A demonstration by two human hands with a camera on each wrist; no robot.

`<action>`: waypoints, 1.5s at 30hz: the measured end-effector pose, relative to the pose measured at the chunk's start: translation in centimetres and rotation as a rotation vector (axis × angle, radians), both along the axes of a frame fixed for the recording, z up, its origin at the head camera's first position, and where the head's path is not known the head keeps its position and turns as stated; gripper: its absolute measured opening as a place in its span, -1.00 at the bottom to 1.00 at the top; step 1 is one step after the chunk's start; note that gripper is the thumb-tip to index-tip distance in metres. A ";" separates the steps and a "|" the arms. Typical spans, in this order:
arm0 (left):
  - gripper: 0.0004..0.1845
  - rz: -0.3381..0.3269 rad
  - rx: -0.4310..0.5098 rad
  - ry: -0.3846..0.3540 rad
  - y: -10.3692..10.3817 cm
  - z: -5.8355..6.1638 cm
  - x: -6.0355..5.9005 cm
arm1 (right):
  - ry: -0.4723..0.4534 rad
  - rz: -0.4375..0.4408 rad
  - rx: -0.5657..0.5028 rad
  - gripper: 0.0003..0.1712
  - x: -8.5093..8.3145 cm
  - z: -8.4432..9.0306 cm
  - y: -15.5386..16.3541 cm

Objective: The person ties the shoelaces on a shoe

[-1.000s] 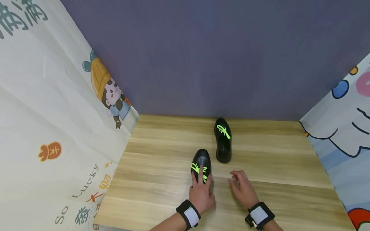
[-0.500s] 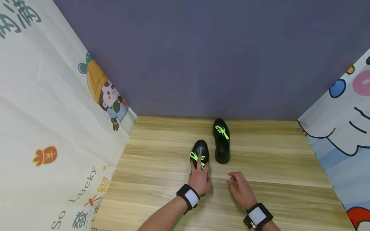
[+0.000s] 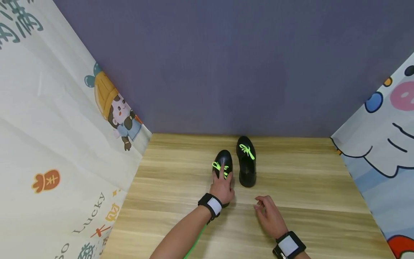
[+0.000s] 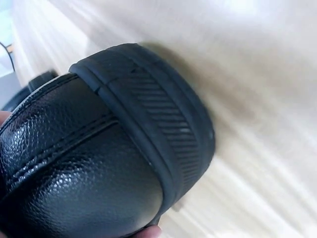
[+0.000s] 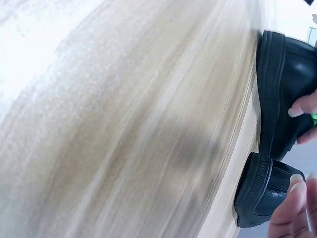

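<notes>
A black leather shoe (image 3: 223, 156) with bright green laces stands on the wooden table, toe pointing away. My left hand (image 3: 221, 190) grips it from above, fingers spread over the laces and down its sides. Its ridged heel (image 4: 158, 114) fills much of the left wrist view, low over the wood. The matching shoe (image 3: 247, 175) stands just to the right and slightly farther back, its green laces tied in a bow. My right hand (image 3: 271, 218) holds nothing, its fingers loosely curled near the table, nearer than that second shoe. Both shoes also show in the right wrist view.
The wooden table (image 3: 307, 172) ends at a dark blue-grey panel (image 3: 207, 72) at the back. Printed white cloths hang at the left (image 3: 64, 144) and right (image 3: 381, 151). A green cord (image 3: 196, 241) runs along beneath my left forearm.
My left hand has moved the gripped shoe forward, away from me, so it now stands nearly level with the other shoe. The right hand stays in place. The head view has shifted slightly.
</notes>
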State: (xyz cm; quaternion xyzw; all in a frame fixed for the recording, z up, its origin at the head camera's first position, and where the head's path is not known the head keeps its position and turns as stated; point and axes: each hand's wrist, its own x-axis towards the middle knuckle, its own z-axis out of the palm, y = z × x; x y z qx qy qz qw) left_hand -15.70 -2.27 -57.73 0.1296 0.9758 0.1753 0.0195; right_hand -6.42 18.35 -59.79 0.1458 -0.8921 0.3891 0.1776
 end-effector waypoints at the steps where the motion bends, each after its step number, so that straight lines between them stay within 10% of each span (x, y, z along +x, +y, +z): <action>1: -0.32 0.000 -0.002 0.002 0.1 0.1 -0.3 | -0.001 0.001 0.000 -0.58 0.0 -0.1 0.0; 22: -0.32 0.026 -0.018 -0.024 1.3 -0.6 -5.1 | -0.002 0.034 -0.038 -0.60 0.6 -0.3 -0.1; 45: -0.31 0.046 -0.027 -0.026 1.5 -1.0 -7.1 | -0.086 0.001 -0.021 -0.65 1.5 -1.1 0.0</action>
